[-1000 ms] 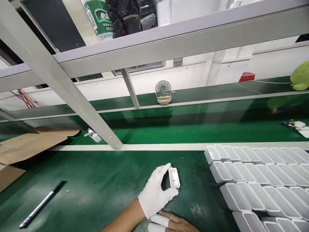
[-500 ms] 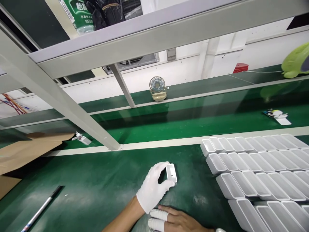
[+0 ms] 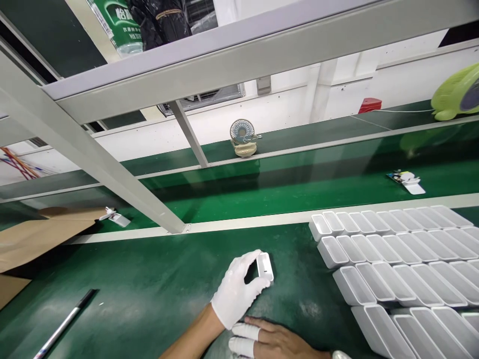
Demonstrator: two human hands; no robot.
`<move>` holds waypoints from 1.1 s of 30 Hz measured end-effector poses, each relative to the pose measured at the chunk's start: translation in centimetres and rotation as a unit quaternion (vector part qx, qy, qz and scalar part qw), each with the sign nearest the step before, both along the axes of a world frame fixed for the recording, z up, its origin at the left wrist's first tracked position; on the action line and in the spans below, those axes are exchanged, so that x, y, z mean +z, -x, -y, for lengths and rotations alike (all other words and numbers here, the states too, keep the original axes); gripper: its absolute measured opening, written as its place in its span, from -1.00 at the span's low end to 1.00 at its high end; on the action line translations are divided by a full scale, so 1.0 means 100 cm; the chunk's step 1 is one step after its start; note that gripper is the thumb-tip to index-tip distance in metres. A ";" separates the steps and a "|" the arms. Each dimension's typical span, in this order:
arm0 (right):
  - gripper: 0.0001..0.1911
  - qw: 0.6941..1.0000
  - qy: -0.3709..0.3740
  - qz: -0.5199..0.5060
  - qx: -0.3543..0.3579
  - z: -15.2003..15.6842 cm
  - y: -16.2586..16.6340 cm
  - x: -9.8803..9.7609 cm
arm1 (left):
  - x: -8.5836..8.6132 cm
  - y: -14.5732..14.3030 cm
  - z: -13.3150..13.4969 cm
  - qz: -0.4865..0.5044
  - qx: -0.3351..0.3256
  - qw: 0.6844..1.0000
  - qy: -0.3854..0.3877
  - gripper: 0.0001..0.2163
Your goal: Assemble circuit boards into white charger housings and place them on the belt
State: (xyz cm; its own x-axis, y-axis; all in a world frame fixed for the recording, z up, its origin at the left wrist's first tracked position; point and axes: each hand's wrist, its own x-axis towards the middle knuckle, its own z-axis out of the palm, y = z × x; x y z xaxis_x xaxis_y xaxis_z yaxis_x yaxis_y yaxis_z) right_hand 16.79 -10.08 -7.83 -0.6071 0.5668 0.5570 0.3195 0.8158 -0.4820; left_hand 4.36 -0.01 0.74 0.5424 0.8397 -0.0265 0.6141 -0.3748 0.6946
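My left hand (image 3: 239, 291), in a white glove, pinches a small white plastic housing (image 3: 265, 267) between thumb and fingers. The housing is open on top, with a small dark slot inside, and rests on or just above the green table (image 3: 157, 289). My right hand (image 3: 271, 340) lies flat beside my left wrist, fingers stretched out and holding nothing. White covers sit on two of its fingers. To the right stand several rows of longer white open plastic cases (image 3: 359, 285).
A pen-like stick (image 3: 66, 323) lies at the left, near brown cardboard (image 3: 52, 234). Beyond a pale rail, a green belt (image 3: 284, 192) carries small white assemblies (image 3: 407, 180). A slanted metal post (image 3: 123, 184) rises at left. A small fan (image 3: 243, 137) stands behind the belt.
The white assemblies on the green belt have shifted to the left. Both of my hands and the housing stay practically where they were; the view has moved very slightly.
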 end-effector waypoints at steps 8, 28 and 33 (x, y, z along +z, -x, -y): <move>-0.59 0.999 0.032 0.015 -0.005 0.000 0.000 0.012 | 0.002 -0.001 0.001 -0.002 0.000 1.000 -0.017 -0.51; -0.61 0.998 0.020 0.057 0.003 0.000 0.002 0.011 | -0.008 -0.008 0.004 0.035 -0.020 0.998 -0.043 -0.17; -0.66 0.998 -0.004 0.063 0.019 -0.001 0.000 0.010 | 0.001 -0.010 0.003 0.027 -0.034 0.997 -0.067 -0.49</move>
